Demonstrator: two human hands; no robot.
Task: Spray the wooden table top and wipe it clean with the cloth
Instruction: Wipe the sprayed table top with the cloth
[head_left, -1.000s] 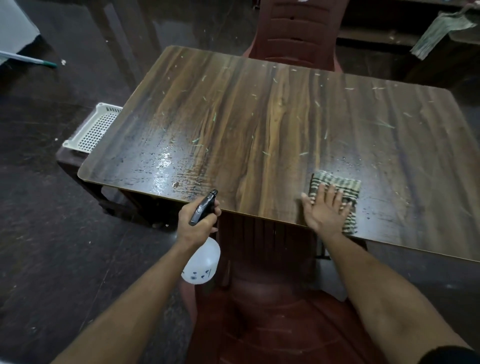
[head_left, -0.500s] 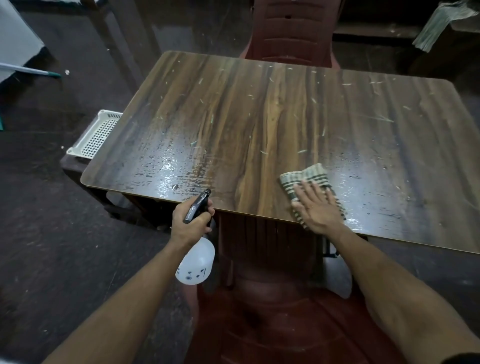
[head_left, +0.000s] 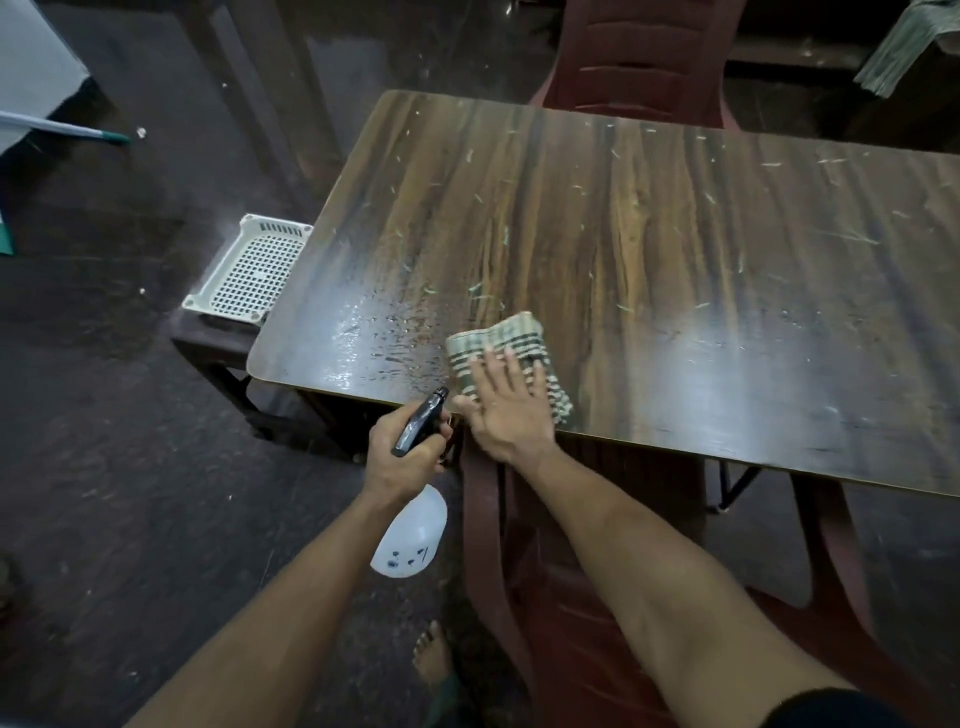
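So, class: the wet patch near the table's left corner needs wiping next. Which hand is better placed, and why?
The right hand: it lies flat on the cloth, right beside the wet patch. The left hand is off the table, gripping the spray bottle.

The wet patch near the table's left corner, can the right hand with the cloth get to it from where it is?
Probably yes: the right hand presses the cloth flat beside the wet patch, with only bare table top between them.
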